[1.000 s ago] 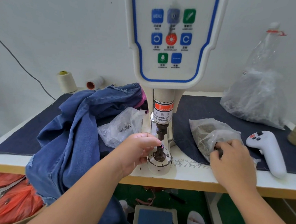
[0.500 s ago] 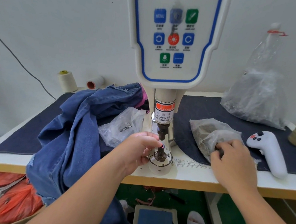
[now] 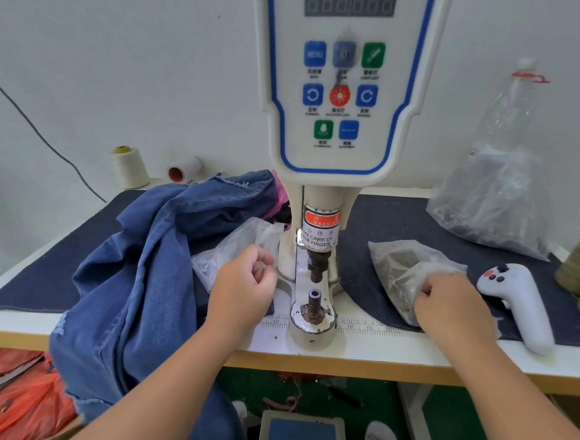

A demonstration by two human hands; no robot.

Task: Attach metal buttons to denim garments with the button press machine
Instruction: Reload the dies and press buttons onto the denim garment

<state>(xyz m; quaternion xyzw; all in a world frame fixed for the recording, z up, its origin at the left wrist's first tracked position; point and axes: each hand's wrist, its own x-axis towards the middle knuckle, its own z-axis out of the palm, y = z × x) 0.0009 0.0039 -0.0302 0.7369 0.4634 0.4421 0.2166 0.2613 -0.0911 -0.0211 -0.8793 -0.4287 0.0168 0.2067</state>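
Beside the button press machine (image 3: 321, 194), the left hand (image 3: 243, 285) hovers with fingers curled loosely inward; whether it holds anything cannot be told. Right hand (image 3: 447, 306) reaches into a clear bag of metal buttons (image 3: 401, 272), fingers hidden inside. Denim garment (image 3: 140, 278) drapes off the table's left edge

Both forearms are bare from the lower edge of the view up to the wrists, with no sleeve showing. The left hand (image 3: 243, 285) and the right hand (image 3: 454, 307) are bare too: no glove, ring, watch or bracelet shows on the visible sides.
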